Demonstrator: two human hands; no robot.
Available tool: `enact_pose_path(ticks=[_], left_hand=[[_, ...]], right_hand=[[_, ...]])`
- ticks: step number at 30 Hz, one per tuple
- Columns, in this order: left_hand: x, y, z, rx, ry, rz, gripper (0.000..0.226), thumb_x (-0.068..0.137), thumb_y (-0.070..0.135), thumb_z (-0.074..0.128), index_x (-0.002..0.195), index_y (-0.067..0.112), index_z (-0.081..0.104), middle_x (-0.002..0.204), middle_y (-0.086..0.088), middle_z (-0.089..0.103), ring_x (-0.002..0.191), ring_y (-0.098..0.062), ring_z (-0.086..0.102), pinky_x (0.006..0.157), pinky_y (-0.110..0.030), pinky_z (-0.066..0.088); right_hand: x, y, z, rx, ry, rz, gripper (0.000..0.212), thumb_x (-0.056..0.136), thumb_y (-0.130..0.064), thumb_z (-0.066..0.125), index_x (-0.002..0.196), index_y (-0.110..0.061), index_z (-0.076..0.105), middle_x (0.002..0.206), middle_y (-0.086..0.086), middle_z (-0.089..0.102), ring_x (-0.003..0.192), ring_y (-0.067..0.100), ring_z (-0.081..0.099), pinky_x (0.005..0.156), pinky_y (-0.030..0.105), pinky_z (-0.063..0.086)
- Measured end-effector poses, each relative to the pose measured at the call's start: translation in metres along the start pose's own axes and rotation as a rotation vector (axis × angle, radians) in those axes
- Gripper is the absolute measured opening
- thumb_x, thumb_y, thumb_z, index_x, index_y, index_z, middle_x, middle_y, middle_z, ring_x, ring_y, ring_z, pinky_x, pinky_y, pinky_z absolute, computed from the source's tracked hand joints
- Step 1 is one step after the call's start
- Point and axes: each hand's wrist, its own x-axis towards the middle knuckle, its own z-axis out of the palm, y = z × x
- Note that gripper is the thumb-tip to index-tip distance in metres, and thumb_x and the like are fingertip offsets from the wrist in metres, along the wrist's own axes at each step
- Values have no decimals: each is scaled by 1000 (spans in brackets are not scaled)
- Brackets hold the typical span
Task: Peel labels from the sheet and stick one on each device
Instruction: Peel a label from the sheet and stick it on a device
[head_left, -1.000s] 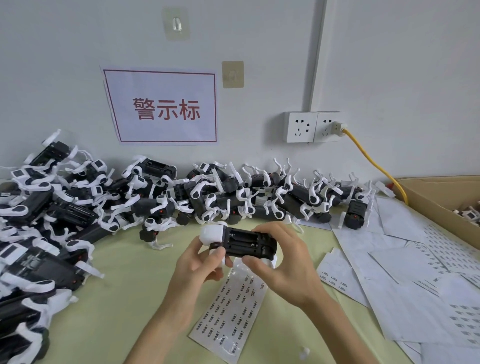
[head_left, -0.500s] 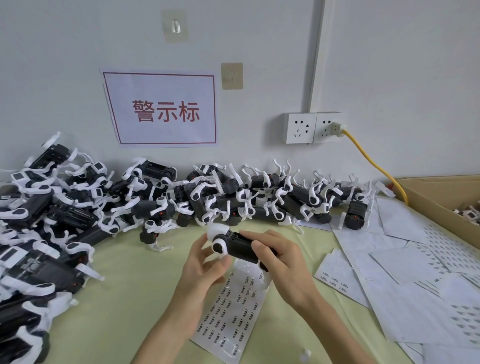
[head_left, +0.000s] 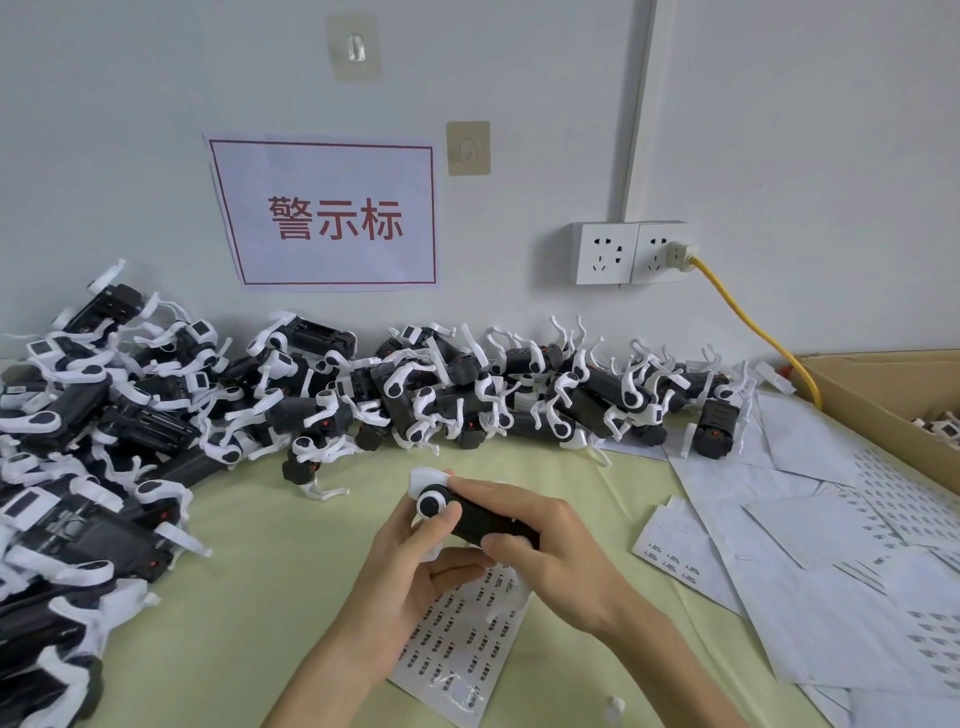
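Over the last second I see the black plastic device with white rounded end caps (head_left: 470, 517) roll in the hands: its open, ribbed compartment face pointed up at the camera before, and now a smooth black side and the round black-and-white end show instead. I judge that the person is turning it to check or press down a label, though I cannot see any label on the body from here.

The left hand (head_left: 415, 577) cups the near left end, thumb laid over the white cap and fingers curled beneath. The right hand (head_left: 545, 551) wraps over the top and right part, thumb underneath, so both hands are clamped on the one device, held just above the tabletop (head_left: 291, 582).

The white label sheet printed with rows of small dark labels (head_left: 462, 639) lies flat under the hands, near centre. The heap of black-and-white devices (head_left: 322, 400) runs along the far wall and down the left side; peeled backing sheets (head_left: 810, 582) spread to the right.
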Motion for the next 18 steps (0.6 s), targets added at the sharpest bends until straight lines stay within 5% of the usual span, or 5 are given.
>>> enact_pose_path(ticks=[5, 9, 13, 18], left_hand=[[0, -3, 1, 22, 1, 31, 70, 79, 45, 76, 134, 7, 56, 125, -31, 66, 107, -57, 63, 94, -48, 57], [0, 0, 0, -50, 35, 30, 71, 76, 45, 79, 133, 8, 57, 124, -30, 66, 96, -40, 69, 83, -36, 61], [1, -1, -5, -117, 84, 71, 68, 89, 43, 69, 138, 0, 49, 131, -28, 65, 105, -39, 67, 93, -40, 56], [2, -4, -6, -190, 90, 26, 77, 77, 50, 78, 137, 5, 57, 124, -23, 69, 101, -36, 69, 86, -37, 61]], right_hand=[[0, -1, 3, -72, 140, -65, 48, 88, -22, 61, 128, -48, 64, 124, -38, 62, 122, -2, 57, 97, 16, 45], [0, -2, -1, -94, 242, -64, 30, 85, -38, 64, 113, -46, 69, 112, -31, 68, 115, 1, 60, 91, 13, 43], [-1, -1, -5, -85, 197, 72, 52, 80, -66, 56, 129, -49, 59, 127, -28, 60, 117, -6, 55, 91, 20, 45], [-1, -7, -4, 29, 126, -1, 36, 91, -40, 63, 127, -37, 68, 122, -21, 66, 117, 3, 60, 93, 12, 42]])
